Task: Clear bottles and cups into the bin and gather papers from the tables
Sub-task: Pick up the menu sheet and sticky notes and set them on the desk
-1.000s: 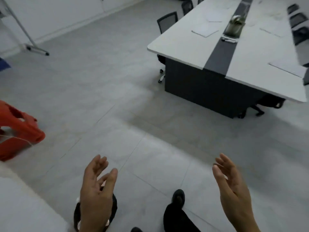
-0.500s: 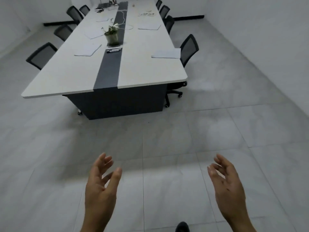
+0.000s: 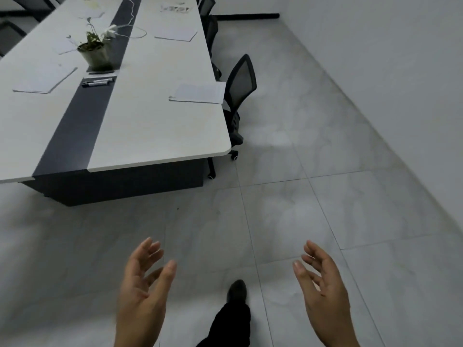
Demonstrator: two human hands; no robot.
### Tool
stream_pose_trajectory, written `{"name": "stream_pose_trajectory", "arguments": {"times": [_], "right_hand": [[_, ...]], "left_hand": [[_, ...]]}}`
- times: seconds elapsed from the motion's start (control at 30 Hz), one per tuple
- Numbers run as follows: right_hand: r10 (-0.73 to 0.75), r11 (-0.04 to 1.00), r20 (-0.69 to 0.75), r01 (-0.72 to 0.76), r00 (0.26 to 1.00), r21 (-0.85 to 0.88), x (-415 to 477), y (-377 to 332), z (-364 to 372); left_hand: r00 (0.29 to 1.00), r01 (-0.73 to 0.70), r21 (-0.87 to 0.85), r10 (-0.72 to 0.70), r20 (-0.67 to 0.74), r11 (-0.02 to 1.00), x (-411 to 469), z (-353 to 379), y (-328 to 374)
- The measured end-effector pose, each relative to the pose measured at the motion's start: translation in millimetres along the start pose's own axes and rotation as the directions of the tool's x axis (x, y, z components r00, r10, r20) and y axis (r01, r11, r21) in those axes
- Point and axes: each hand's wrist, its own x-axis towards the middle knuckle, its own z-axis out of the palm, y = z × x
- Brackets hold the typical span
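A long white conference table (image 3: 160, 136) with a dark centre strip fills the upper left. Papers lie on it: one stack (image 3: 199, 92) at the right edge near the closest chair, another sheet (image 3: 45, 80) on the left half, a third (image 3: 175, 35) farther back. More scattered papers (image 3: 175, 8) lie at the far end. My left hand (image 3: 142, 294) and my right hand (image 3: 323, 289) hang open and empty over the floor, well short of the table. No bottle, cup or bin shows.
A potted plant (image 3: 95, 52) and markers (image 3: 97, 82) sit on the centre strip, with a white cable (image 3: 132, 28) behind. Black mesh chairs (image 3: 240, 81) line the table's right side. A white wall (image 3: 388, 58) runs along the right. My foot (image 3: 236, 291) steps on grey tile.
The view has swung right and moved closer to the table's near right corner. Both hands stay open and empty in front of me.
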Motion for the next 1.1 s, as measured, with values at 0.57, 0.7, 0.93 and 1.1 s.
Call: {"name": "stream_pose_trajectory", "arguments": {"times": [0.57, 0.7, 0.93, 1.1], "right_hand": [[0.022, 0.998, -0.231, -0.009, 0.973, 0.059, 473, -34, -88], [0.03, 0.999, -0.124, -0.025, 0.992, 0.041, 605, -39, -113], [-0.091, 0.995, 0.049, 0.092, 0.995, -0.034, 821, -104, -105], [-0.109, 0.988, 0.176, 0.126, 0.978, -0.084, 962, -116, -48]], "left_hand": [[0.945, -0.201, 0.054, 0.179, 0.272, 0.978, 356, 417, 123], [0.958, -0.139, 0.056, 0.12, 0.26, 0.989, 414, 510, 139], [0.985, -0.134, 0.024, 0.131, 0.115, 0.991, 536, 601, 194], [0.998, -0.048, -0.043, 0.047, -0.045, 0.998, 646, 655, 182]]}}
